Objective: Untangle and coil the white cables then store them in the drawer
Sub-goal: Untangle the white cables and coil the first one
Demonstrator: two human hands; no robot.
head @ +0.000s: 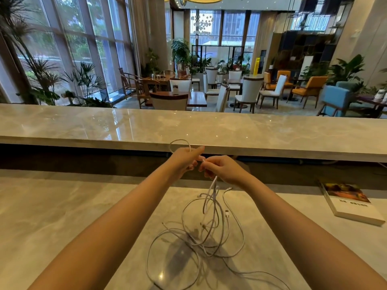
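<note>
A tangle of thin white cables lies in loose loops on the marble counter in front of me. Some strands rise from the heap up to my hands. My left hand pinches a cable that arcs in a small loop above its fingers. My right hand grips the strands hanging down to the pile. The two hands almost touch, raised above the counter. A white plug lies at the tangle's right side. No drawer is in view.
A book lies on the counter at the right. A higher marble ledge runs across just beyond my hands. Behind it is a lounge with tables, chairs and plants.
</note>
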